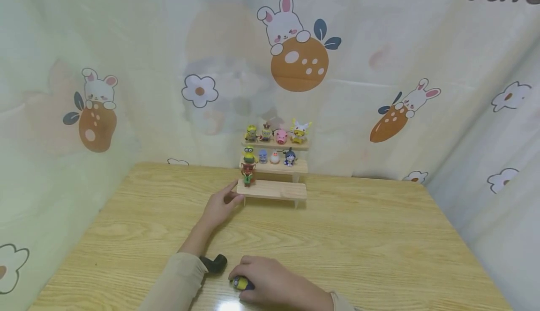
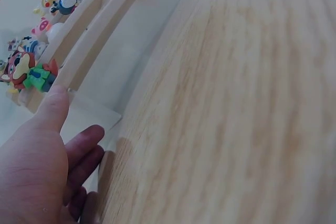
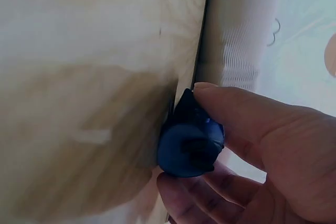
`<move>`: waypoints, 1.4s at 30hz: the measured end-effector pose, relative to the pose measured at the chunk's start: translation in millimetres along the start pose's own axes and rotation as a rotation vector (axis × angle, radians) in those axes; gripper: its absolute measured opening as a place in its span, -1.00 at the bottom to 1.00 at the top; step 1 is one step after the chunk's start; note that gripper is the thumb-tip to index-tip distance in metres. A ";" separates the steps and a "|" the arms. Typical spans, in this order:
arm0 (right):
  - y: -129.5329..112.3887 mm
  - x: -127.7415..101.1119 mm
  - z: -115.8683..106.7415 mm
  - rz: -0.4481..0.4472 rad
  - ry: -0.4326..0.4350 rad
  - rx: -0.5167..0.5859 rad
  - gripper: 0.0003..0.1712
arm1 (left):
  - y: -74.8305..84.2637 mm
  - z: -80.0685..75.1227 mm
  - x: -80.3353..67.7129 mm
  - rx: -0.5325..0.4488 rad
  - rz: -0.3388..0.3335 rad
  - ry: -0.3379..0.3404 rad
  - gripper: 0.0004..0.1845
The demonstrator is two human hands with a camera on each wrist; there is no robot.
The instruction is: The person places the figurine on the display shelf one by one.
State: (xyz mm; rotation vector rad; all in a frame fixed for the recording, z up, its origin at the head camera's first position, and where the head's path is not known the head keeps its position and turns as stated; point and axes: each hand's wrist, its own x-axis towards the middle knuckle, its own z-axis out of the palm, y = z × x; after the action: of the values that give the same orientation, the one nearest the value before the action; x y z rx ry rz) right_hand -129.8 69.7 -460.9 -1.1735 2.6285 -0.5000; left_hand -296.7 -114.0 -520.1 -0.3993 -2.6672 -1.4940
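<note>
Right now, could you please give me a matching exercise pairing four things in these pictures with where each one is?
Things:
1. left hand
2. right hand
3. fox figure
4. pink pig figure

Places:
A. top step of the wooden stand
B. left end of the bottom step
C. near table edge, gripping the yellow-and-blue figure
D. touching the bottom step's left end

Pairs: 1-D, 2-C, 3-B, 4-A

The lowest step of the wooden stand (image 2: 100, 72) is touched by the left hand (image 2: 37, 171), beside a fox figure (image 2: 29, 72).
</note>
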 end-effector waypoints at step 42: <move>86.7 9.0 -46.7 0.146 0.073 0.172 -0.59 | 0.4 0.2 -0.6 0.015 0.031 0.020 -0.32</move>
State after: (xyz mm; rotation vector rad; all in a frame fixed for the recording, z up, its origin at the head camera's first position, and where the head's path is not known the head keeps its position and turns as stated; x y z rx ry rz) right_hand -209.8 127.1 -452.6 -0.9213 2.6443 -0.7360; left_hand -296.0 -113.8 -520.0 -0.4214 -2.6427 -1.4607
